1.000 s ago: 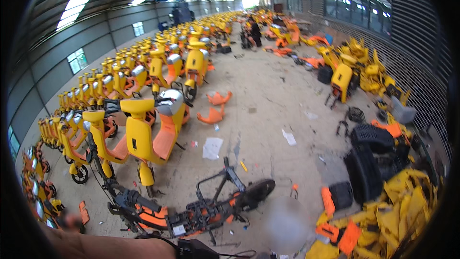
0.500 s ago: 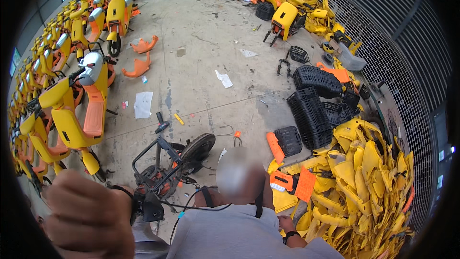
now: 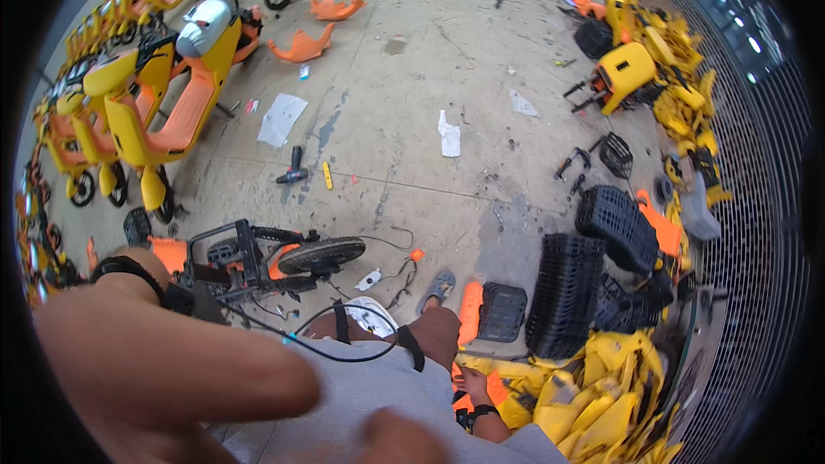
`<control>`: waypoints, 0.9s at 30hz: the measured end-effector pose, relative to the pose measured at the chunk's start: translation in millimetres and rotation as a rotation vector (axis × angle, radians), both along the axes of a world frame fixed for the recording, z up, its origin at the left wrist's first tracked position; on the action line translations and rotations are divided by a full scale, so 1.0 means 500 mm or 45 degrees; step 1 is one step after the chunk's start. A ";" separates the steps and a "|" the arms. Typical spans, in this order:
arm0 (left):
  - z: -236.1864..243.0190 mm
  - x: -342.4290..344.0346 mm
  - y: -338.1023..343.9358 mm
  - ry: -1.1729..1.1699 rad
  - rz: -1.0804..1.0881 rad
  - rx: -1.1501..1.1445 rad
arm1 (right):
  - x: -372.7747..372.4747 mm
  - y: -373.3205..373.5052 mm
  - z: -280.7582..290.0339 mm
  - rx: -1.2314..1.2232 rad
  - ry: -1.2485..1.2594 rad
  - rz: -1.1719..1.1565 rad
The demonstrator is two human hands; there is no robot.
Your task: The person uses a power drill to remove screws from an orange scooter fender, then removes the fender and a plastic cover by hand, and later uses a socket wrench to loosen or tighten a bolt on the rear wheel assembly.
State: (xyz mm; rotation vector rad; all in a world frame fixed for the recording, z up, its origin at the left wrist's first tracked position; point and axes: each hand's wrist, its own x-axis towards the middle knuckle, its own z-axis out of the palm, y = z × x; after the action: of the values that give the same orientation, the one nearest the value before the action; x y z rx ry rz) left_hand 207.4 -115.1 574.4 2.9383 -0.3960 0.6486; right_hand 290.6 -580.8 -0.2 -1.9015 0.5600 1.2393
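Observation:
My left hand (image 3: 198, 369) is raised very close at the lower left, smeared by motion; its fingers are hard to make out. A black strap with a small device (image 3: 176, 296) is on its wrist, and a black cable (image 3: 344, 359) loops from there over my lap. My right hand (image 3: 473, 384), wearing a dark wristband, is low beside my right thigh, fingers loosely apart, close to an orange panel (image 3: 496, 388). Nothing shows in its grip. Ahead on the left lies a stripped scooter frame (image 3: 241, 262) with its wheel (image 3: 322, 254). A white rounded object (image 3: 371, 316) shows between my legs.
Yellow scooters (image 3: 176, 112) stand at the left. A black power tool (image 3: 295, 167) and papers (image 3: 282, 119) lie on the floor. On the right are stacked black baskets (image 3: 563, 296), an orange strip (image 3: 470, 313) and a heap of yellow panels (image 3: 601, 391).
My view has turned down and to the left. My left hand has shifted from a fist at the far left to a blurred, closer position. My right hand appears farther forward, beside the orange panel.

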 end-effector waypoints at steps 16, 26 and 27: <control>0.047 0.363 0.203 -0.262 0.028 0.070 | 0.678 0.330 -0.050 -0.028 0.038 0.392; -0.042 0.308 0.681 -0.708 0.464 -0.356 | 0.998 0.922 0.064 0.032 -0.184 0.544; -0.055 0.307 0.730 -0.637 0.699 -0.469 | 1.019 0.986 0.074 0.055 -0.211 0.601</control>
State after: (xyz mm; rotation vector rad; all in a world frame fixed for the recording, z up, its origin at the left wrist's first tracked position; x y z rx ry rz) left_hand 360.8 250.2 546.7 2.4894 0.4755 1.3569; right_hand 800.1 -87.9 36.8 -2.1463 -0.0100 1.3475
